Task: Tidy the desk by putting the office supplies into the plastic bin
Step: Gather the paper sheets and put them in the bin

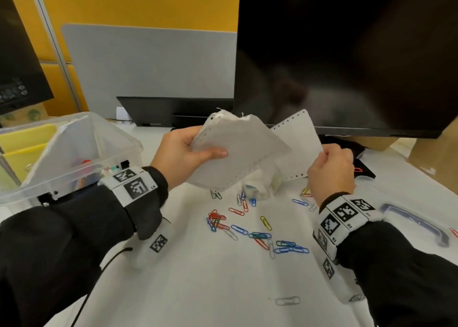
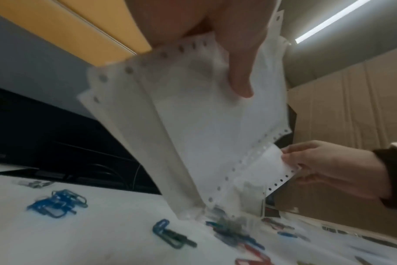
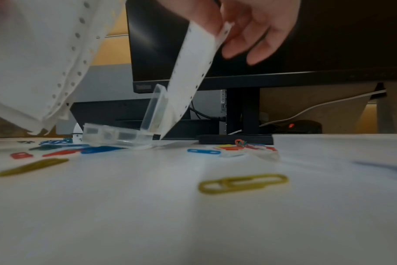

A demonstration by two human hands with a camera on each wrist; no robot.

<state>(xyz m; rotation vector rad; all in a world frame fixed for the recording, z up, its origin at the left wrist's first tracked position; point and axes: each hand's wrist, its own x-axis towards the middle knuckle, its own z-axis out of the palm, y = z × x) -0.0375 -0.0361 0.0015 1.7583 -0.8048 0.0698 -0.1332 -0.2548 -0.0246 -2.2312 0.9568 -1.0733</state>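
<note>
Head: left hand grips paper stack, right hand pinches one sheet, prob. to gather it in. Bin at left; clips on tabletop.
L wrist: thumb clamps the stack.
R wrist: open clip box sits under the sheet.

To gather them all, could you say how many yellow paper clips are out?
3 yellow clips: one mid-desk, one beside the right hand at, one under that wrist; more possibly hidden.
</note>
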